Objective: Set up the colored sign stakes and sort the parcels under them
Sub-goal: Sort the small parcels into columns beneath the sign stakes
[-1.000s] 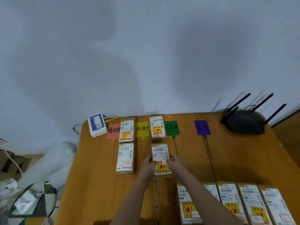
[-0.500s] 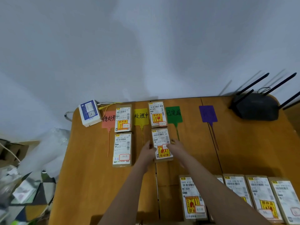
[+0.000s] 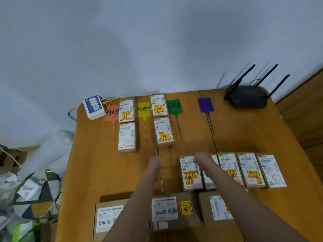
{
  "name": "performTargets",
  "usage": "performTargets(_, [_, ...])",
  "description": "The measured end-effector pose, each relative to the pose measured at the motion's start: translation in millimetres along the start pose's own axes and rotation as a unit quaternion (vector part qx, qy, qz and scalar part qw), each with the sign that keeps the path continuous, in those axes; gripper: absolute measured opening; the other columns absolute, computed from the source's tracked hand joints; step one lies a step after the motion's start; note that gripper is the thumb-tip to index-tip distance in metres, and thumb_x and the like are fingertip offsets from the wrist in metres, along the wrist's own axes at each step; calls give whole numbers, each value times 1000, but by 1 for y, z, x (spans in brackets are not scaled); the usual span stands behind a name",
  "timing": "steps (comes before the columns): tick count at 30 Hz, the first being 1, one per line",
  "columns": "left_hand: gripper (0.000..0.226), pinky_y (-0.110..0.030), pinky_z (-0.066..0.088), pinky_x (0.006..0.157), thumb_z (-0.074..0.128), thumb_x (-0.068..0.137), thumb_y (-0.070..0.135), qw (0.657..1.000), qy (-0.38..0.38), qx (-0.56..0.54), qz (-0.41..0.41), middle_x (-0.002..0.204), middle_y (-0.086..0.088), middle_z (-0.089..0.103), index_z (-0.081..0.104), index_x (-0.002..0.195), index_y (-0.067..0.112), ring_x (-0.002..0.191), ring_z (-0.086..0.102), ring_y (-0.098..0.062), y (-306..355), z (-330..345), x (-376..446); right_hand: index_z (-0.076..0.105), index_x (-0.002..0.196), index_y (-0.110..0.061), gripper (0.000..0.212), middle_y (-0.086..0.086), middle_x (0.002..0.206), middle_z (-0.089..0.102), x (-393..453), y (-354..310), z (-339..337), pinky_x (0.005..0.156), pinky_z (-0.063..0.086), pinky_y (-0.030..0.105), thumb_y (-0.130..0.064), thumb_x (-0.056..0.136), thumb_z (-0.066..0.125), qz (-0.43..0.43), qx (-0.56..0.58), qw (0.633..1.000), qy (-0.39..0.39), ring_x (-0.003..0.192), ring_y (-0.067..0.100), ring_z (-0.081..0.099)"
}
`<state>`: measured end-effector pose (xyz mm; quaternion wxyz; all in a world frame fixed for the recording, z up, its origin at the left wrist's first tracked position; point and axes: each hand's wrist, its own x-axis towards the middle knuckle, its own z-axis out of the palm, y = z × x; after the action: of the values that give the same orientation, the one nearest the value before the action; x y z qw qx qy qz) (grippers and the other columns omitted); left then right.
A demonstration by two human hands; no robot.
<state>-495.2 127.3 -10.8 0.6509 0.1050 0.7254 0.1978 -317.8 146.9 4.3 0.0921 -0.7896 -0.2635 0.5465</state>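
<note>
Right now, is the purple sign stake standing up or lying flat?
Lying flat: the purple sign stake rests on the table, stem pointing toward the camera.

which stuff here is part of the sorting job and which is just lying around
Job: red stake, yellow stake, green stake, purple stake, four sorted parcels, small unsorted parcels, larger boxes, left hand, right hand.

Lying about: router, white box, bags beside the table.
</note>
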Motion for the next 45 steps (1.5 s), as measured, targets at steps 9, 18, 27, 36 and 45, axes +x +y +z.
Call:
performTargets(9, [34,-45,39,107,41,102,30,992,-97,79,-12,132,-6,49,49,131,14,128,44,-30,-43,53,-25,29,148,1,54,19,142,45,-14,19,-4,101,41,42,-11,98,43,20,-14,999,-36,127,36,47])
performTargets(18, [51,-38,54,73,59,95,22,993,-78,3,92,125,-10,64,37,142,25,97,64,-21,-26,32,-40,52,113,-7,22,9,96,65,-35,5,-7,64,55,32,-2,92,56,-62,24,995,-68,79,20,66])
performTargets(27, [54,-53,54,88,71,86,5,936,-128,-101,312,111,-17,72,50,126,34,102,68,-39,-1,-47,-146,39,134,-47,60,1,120,68,-145,-14,-15,88,56,44,-22,89,69,-276,62,945,-164,101,22,69])
performTargets(36, [79,-51,57,88,73,79,-6,891,-151,-147,402,126,-19,61,47,136,42,105,69,-33,-31,-98,-227,49,132,-35,53,12,118,70,-224,6,-7,88,58,49,-2,93,60,-331,213,887,-240,105,31,69])
performTargets(45, [62,-32,58,89,67,90,10,882,-83,-72,459,124,1,68,42,147,15,108,68,-12,-56,-99,-220,50,137,-27,47,4,124,67,-237,25,4,90,57,43,-9,94,60,-341,217,890,-211,108,24,69])
